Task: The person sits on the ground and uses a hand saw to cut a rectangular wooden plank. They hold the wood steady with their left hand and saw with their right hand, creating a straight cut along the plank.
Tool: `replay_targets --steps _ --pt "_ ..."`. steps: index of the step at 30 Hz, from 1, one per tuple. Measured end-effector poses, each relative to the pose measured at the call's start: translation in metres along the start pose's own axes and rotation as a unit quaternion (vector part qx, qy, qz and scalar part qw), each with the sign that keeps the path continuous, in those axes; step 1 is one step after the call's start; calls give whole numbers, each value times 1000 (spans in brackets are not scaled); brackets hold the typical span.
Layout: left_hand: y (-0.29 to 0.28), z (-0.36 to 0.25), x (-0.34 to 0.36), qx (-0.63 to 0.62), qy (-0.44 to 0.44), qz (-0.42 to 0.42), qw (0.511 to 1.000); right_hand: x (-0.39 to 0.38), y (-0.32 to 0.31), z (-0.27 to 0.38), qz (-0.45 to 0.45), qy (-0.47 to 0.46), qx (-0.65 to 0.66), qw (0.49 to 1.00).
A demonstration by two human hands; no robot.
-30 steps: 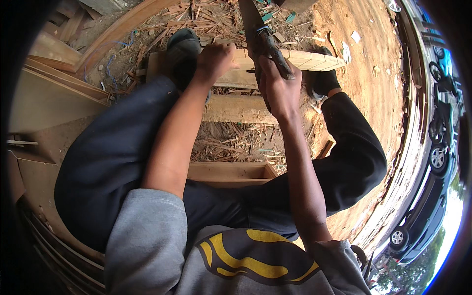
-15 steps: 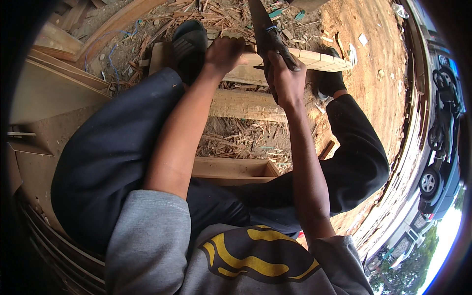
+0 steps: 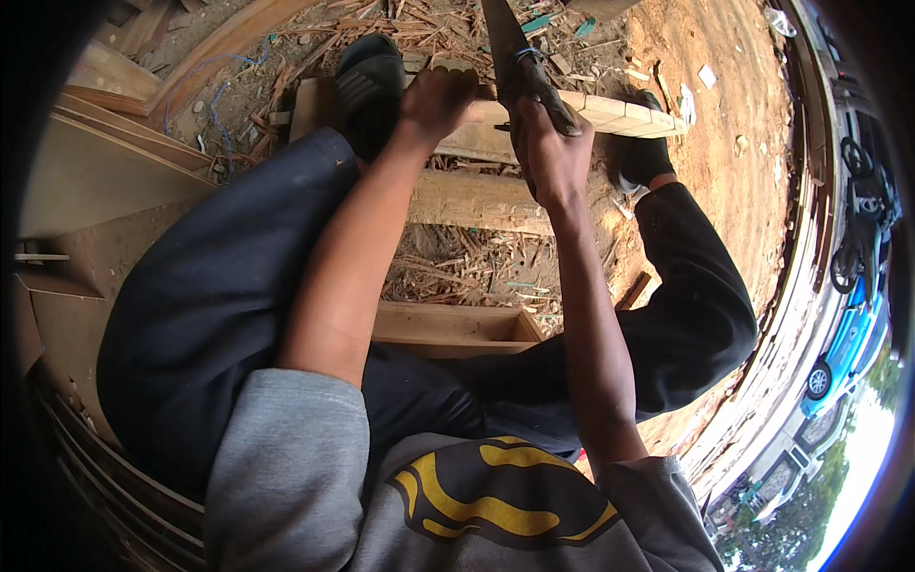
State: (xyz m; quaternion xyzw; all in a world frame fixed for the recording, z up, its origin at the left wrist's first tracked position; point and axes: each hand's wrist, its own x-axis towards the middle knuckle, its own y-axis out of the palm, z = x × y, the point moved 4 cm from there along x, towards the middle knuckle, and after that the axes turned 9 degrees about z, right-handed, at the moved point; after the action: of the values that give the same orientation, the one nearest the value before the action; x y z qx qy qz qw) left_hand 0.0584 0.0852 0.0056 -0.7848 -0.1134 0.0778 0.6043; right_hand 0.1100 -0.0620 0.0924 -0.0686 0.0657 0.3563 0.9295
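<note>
My right hand point(image 3: 555, 157) is wrapped round the dark handle of a handsaw point(image 3: 505, 52), whose blade points away from me. The saw crosses a pale wooden strip point(image 3: 624, 116) with several crosswise lines on its right part. To the left of the saw, my left hand point(image 3: 438, 103) is closed over the strip, pressing it beside my left foot. The fingertips of that hand are partly hidden. A flat board point(image 3: 477, 143) lies beneath the strip. Where the blade meets the wood is hard to make out.
My sandalled left foot point(image 3: 369, 91) and right foot point(image 3: 640, 157) stand either side. An open wooden box point(image 3: 457, 324) sits between my legs, and a plank point(image 3: 477, 200) lies beyond it. Wood scraps litter the ground. Panels point(image 3: 105, 181) lean at left; parked motorcycles point(image 3: 863, 205) stand far right.
My hands, the saw and the strip stay almost in place, with only a tiny shift. On the street at far right, a blue car now shows where a dark vehicle was.
</note>
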Motion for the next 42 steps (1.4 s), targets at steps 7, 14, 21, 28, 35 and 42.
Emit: replay_targets --steps 7,14,21,28,35,42 --pt "1 -3 -2 46 -19 38 998 -1 -11 8 -13 70 124 990" --pt "-3 -6 -4 53 -17 13 998 -1 -5 1 7 40 24 999" --pt "-4 -7 -1 -3 -25 41 999 -17 5 -1 8 56 -30 998" --pt "-26 12 37 10 -95 221 971 -237 -32 -5 18 136 -139 981" --pt "-23 21 45 18 -43 137 989 -297 -68 26 -21 194 -128 972" --pt "-9 44 62 -71 -18 172 982 -228 -72 35 -67 146 -87 983"
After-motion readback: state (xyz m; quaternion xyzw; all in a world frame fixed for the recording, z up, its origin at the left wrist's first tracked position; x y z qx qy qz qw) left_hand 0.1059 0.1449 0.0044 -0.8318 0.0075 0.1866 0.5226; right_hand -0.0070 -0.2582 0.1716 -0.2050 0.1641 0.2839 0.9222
